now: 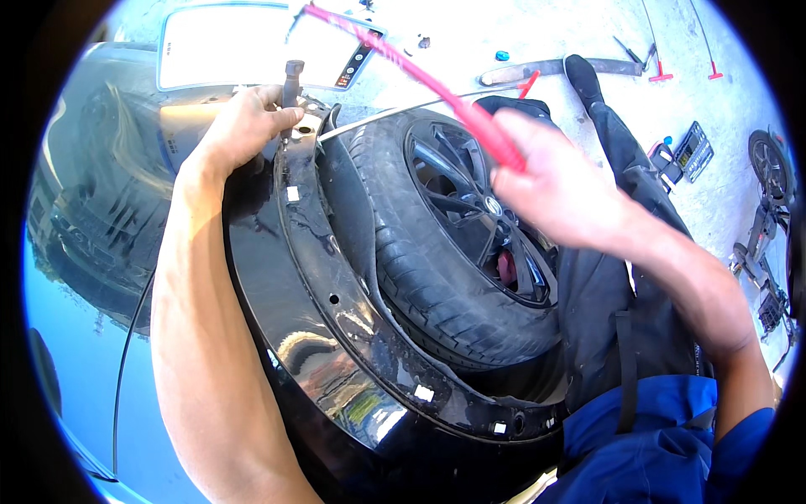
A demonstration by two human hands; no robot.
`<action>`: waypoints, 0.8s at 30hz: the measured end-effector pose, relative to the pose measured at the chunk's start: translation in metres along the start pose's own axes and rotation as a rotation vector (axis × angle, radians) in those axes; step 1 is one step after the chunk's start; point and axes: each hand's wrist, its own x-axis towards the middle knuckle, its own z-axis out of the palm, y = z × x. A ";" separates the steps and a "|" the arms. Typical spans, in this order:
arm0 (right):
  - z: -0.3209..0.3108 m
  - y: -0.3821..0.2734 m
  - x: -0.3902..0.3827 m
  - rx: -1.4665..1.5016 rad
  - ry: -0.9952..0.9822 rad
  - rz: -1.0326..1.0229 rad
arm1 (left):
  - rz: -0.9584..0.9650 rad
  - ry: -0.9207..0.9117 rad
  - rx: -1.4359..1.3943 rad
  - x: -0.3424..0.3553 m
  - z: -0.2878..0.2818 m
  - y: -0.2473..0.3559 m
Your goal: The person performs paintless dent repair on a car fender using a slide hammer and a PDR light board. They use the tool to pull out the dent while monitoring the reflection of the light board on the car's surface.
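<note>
A dark metal, punch-like tool (293, 77) stands roughly upright at the far end of a car's black wheel-arch edge (312, 244), pinched in the fingers of the left hand (243, 128). The right hand (550, 172) grips a long red-handled tool (420, 76), raised and slanting toward it, its tip blurred. Right of the arch sits a tyre (399, 260) on a dark spoked wheel (441, 164); beyond lies pale floor (621, 38).

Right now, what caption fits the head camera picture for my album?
Left hand grips a dark tool at the fender; right hand grips a red tool.
</note>
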 end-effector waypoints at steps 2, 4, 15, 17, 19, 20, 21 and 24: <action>-0.023 -0.016 0.005 0.250 0.106 0.141 | -0.067 -0.009 -0.032 -0.004 0.002 -0.005; -0.031 -0.015 0.009 0.645 0.298 0.103 | -0.057 0.006 -0.030 -0.007 0.007 -0.005; -0.029 -0.011 0.009 0.482 0.246 0.196 | -0.042 0.001 -0.066 -0.003 0.006 -0.011; -0.019 -0.012 0.010 0.840 0.505 0.073 | -0.043 0.011 -0.016 -0.005 0.005 -0.007; -0.002 -0.008 0.000 0.856 0.506 0.134 | -0.021 0.006 0.037 0.005 0.003 0.005; 0.007 -0.004 -0.005 0.804 0.390 0.193 | 0.015 0.030 0.039 0.004 0.004 0.002; 0.004 0.001 -0.004 0.381 0.099 0.196 | 0.054 0.055 0.042 0.003 0.005 -0.003; -0.014 -0.009 0.004 0.133 -0.055 0.174 | -0.030 0.035 -0.058 -0.002 0.005 -0.002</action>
